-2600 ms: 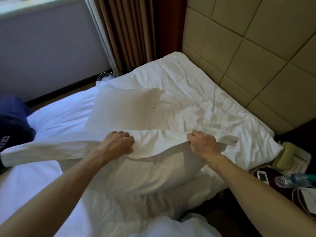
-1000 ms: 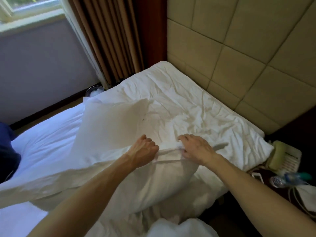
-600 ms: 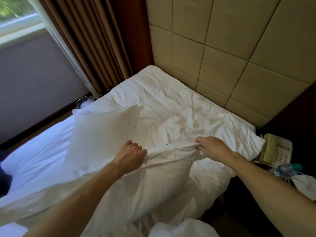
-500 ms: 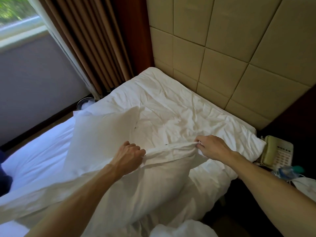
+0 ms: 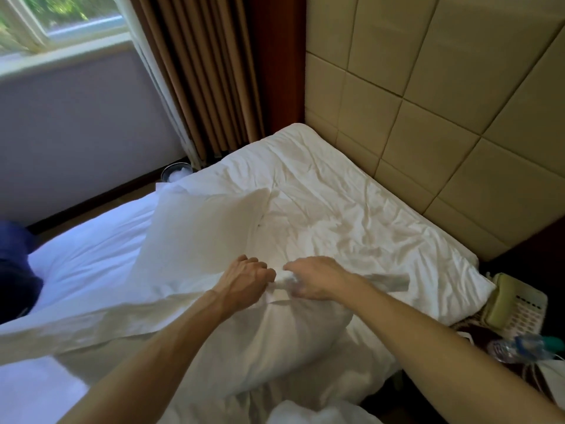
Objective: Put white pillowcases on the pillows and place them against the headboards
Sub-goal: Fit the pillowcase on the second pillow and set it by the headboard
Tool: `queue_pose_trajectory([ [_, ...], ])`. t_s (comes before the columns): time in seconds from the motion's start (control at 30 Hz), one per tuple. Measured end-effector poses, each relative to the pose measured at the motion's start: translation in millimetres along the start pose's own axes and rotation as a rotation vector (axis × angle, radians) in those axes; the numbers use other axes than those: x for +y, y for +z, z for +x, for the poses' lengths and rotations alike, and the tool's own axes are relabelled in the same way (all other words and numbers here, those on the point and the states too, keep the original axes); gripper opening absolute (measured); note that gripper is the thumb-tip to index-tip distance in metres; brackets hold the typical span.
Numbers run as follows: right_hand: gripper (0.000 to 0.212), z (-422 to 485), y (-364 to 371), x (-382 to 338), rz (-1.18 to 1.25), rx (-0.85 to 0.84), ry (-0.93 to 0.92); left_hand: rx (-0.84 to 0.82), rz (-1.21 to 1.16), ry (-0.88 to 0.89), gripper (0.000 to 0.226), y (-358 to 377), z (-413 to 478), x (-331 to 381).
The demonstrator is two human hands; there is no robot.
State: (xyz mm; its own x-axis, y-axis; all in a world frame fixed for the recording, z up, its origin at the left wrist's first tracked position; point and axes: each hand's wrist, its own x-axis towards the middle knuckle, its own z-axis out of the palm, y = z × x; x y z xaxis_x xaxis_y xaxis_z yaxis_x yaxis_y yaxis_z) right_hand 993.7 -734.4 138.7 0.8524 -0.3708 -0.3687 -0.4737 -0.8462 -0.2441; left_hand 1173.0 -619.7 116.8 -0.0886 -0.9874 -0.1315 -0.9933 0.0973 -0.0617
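Note:
A white pillow in its white pillowcase [image 5: 275, 347] is held up above the bed's near edge. My left hand [image 5: 244, 280] grips the bunched top edge of the pillowcase. My right hand [image 5: 315, 278] grips the same edge right beside it, the two hands almost touching; its fingers are blurred. A loose flap of the case trails out to the left. A second white pillow [image 5: 201, 234] lies on the bed [image 5: 351, 215] behind my hands. The padded beige headboard [image 5: 428, 117] rises along the bed's right side.
A nightstand at the right holds a beige telephone [image 5: 516, 307] and a plastic water bottle [image 5: 519, 347]. Brown curtains [image 5: 208, 71] and a window are at the back left, with a small bin [image 5: 175, 172] on the floor. A dark blue object [image 5: 15, 270] sits at the left edge.
My hands have come together on the pillowcase's top edge, bunching it between them. My view has tilted up a little toward the window.

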Motion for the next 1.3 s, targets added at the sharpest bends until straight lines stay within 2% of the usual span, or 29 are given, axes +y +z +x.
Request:
queue_pose_trajectory([
  [0.07, 0.032, 16, 16, -27, -0.09, 0.002, -0.045, -0.012, 0.003, -0.006, 0.019, 4, -12, -3],
  [0.2, 0.03, 36, 42, -45, -0.238, -0.057, -0.057, -0.031, 0.022, -0.074, 0.019, 12, -63, -24],
  [0.33, 0.034, 45, 44, -28, -0.164, -0.071, -0.011, 0.035, -0.043, -0.252, 0.042, 27, -136, -67],
  [0.5, 0.058, 41, 33, -2, -0.035, -0.153, 0.111, 0.058, -0.021, -0.375, 0.046, 22, -197, -104],
  [0.63, 0.069, 36, 32, 3, -0.039, -0.251, 0.129, -0.069, -0.015, -0.423, 0.042, 18, -197, -114],
  [0.73, 0.068, 34, 33, -1, -0.085, -0.288, 0.173, -0.079, 0.055, -0.448, 0.039, 17, -186, -108],
  [0.83, 0.068, 29, 34, -1, -0.102, -0.282, 0.236, -0.077, 0.09, -0.563, 0.043, 16, -184, -108],
  [0.93, 0.073, 21, 42, 1, 0.004, -0.312, 0.301, -0.109, 0.061, -0.631, 0.044, 17, -189, -114],
  [1.0, 0.068, 13, 51, -1, 0.011, -0.293, 0.325, -0.187, -0.004, -0.579, 0.048, 19, -195, -119],
  [1.07, 0.05, 1, 58, -5, -0.042, -0.221, 0.335, -0.259, -0.06, -0.511, 0.057, 20, -203, -123],
  [1.13, 0.031, -12, 65, -15, -0.095, -0.137, 0.327, -0.263, -0.04, -0.47, 0.059, 21, -209, -126],
  [1.2, 0.022, -22, 75, -29, -0.164, -0.053, 0.313, -0.224, 0.021, -0.451, 0.049, 24, -211, -123],
  [1.3, 0.023, -32, 86, -45, -0.256, 0.026, 0.293, -0.162, 0.133, -0.395, 0.022, 28, -212, -110],
])
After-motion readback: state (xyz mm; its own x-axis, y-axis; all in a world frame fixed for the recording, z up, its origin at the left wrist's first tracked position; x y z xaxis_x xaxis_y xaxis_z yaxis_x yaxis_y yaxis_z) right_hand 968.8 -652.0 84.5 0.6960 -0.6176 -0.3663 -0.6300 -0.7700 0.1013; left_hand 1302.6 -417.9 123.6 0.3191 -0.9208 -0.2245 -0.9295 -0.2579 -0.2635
